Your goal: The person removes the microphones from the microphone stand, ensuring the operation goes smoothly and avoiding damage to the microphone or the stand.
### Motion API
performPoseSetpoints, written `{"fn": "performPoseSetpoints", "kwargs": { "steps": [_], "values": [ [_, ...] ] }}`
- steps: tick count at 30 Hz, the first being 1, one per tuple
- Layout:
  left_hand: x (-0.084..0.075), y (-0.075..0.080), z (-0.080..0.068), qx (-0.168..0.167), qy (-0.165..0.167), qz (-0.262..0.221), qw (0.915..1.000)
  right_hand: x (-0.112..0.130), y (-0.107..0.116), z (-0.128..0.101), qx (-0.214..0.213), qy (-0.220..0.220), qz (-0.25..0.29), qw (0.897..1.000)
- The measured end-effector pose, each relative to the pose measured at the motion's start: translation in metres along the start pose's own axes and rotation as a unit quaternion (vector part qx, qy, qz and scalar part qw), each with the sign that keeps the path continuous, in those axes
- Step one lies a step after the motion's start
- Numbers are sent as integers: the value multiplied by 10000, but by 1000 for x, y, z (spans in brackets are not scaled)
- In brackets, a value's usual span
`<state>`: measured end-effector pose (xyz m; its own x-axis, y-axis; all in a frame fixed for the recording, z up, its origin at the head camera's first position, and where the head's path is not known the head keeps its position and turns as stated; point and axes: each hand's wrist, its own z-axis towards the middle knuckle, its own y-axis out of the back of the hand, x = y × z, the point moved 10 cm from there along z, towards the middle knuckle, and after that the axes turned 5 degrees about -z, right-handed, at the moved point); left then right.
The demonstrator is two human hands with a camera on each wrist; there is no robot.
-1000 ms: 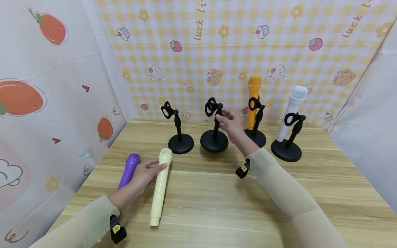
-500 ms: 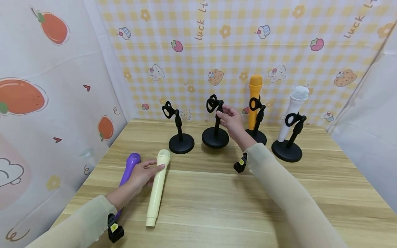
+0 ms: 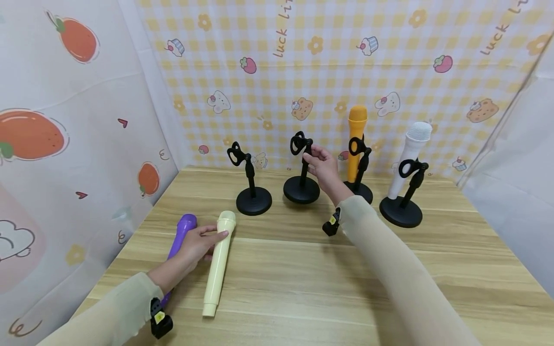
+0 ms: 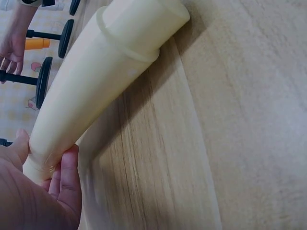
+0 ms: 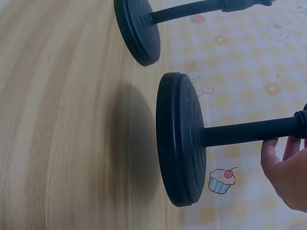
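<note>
The cream microphone [image 3: 218, 262] lies flat on the wooden bench [image 3: 303, 283], its long axis running near to far with a slight lean rightward; the rounded head points toward the back wall and the flat tail end toward the viewer. The left hand [image 3: 195, 245] rests on its upper body just below the head, thumb and fingers curled round the barrel, as the left wrist view confirms. A purple microphone [image 3: 182, 235] lies just beside it on the left, roughly parallel, partly under the same hand. The right hand [image 3: 322, 166] pinches the upright stem of an empty black stand [image 3: 301, 180] below its clip, well apart from the cream microphone. Another empty stand [image 3: 253, 185] is left of it; to the right, stands carry an orange microphone [image 3: 356, 139] and a white microphone [image 3: 411, 154]. The checked backdrop [image 3: 337, 72] reads "Luck Li".
</note>
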<state>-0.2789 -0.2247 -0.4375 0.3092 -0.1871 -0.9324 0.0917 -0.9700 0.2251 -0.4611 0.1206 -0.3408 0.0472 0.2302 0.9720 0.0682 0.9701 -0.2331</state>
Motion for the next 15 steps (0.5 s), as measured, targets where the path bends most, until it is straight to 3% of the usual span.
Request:
{"fn": "performPoseSetpoints", "kwargs": {
  "steps": [15],
  "values": [
    [10, -1, 5, 28, -20, 144, 9999, -8, 3, 12, -112, 113, 45, 9999]
  ]
}}
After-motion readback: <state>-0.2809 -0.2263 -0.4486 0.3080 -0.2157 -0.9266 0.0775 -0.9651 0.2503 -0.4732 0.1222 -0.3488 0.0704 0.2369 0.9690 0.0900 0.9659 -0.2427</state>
